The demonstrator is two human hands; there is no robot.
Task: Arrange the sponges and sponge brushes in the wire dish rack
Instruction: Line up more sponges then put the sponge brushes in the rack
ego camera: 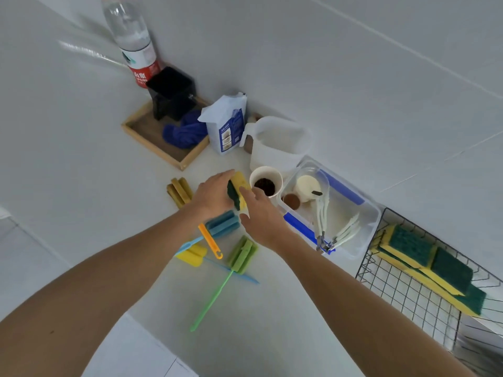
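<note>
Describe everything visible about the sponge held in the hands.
The sponge is a rectangular block of yellow foam with a dark green scouring layer on one face. It is lifted off the counter and tilted on edge, green face toward the left hand, which grips it from the left. The right hand touches its lower right side. It sits just left of the paper cup; whether they touch is unclear.

A yellow-and-green scouring sponge [237,192] is held upright. Foam sponge brushes [221,225] lie scattered on the counter. More yellow-green sponges [424,254] lie flat in the black wire rack [402,292].
</note>
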